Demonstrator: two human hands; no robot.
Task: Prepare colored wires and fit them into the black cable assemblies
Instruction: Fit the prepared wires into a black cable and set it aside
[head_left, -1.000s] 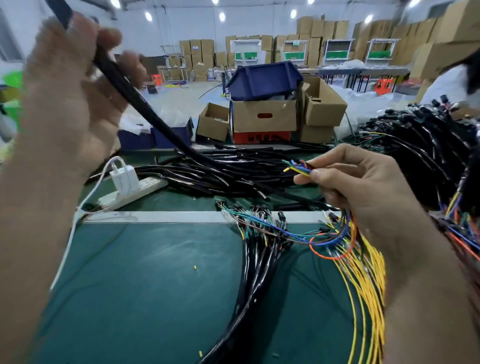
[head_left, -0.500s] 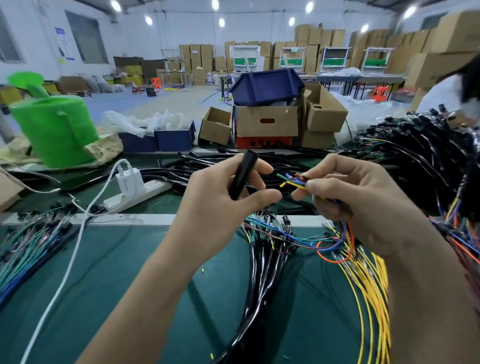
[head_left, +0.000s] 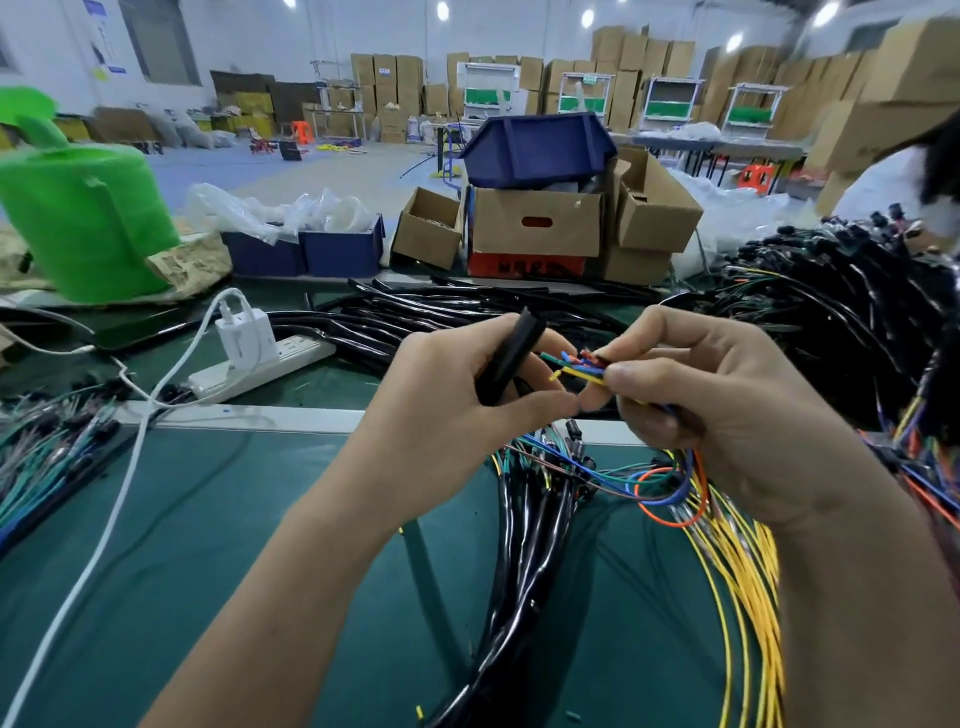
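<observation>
My left hand (head_left: 457, 400) grips the upper end of a black sleeve tube (head_left: 506, 358), held above the green table. My right hand (head_left: 717, 405) pinches a small bunch of coloured wires (head_left: 576, 366), whose green, red, blue and yellow tips point left, close to the tube's end. The wires loop down below my right hand in blue and orange. A bundle of black cable assemblies (head_left: 524, 561) with coloured leads lies on the mat under both hands. Loose yellow wires (head_left: 743, 597) lie to its right.
A pile of black tubes (head_left: 447, 312) lies behind my hands. A white power strip (head_left: 260, 366) with a charger sits at left, a green bucket (head_left: 88, 218) beyond it. Cardboard boxes (head_left: 535, 228) stand at the back. Black harnesses (head_left: 852, 312) heap at right, more wires (head_left: 47, 457) at left.
My left hand came down from high at the left with the black tube and now holds it right beside the wire tips. My right hand stayed nearly in place.
</observation>
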